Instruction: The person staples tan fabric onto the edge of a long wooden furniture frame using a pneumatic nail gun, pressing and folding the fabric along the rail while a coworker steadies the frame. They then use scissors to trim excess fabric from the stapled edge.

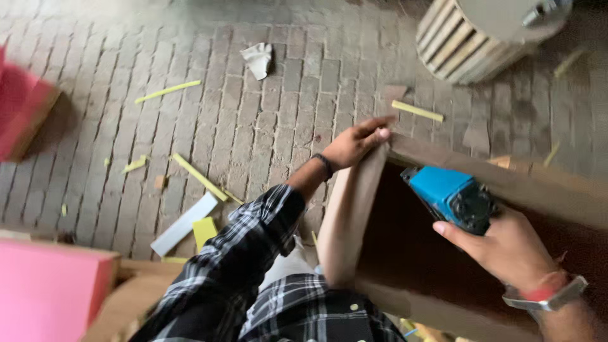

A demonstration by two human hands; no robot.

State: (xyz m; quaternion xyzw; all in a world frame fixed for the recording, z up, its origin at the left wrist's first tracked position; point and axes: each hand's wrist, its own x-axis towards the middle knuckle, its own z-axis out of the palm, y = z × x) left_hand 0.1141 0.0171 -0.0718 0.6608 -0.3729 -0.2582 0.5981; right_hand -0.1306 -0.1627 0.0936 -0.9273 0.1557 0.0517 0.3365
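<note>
Fastening step, by the look: left hand (354, 144) grips the top corner of the tan curved plywood panel (349, 215), pressing it against the brown wooden box frame (506, 183). Right hand (506, 250) wraps the blue power nailer (451, 197), nose inside the frame. Next move needs the panel edge flush

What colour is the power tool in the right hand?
Blue with a black end, the power tool shows in the head view.

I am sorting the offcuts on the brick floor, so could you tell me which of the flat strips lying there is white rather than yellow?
The white strip lies left of the plaid sleeve, its upper end beside a long yellow strip. It is broader than the thin yellow ones.
</note>
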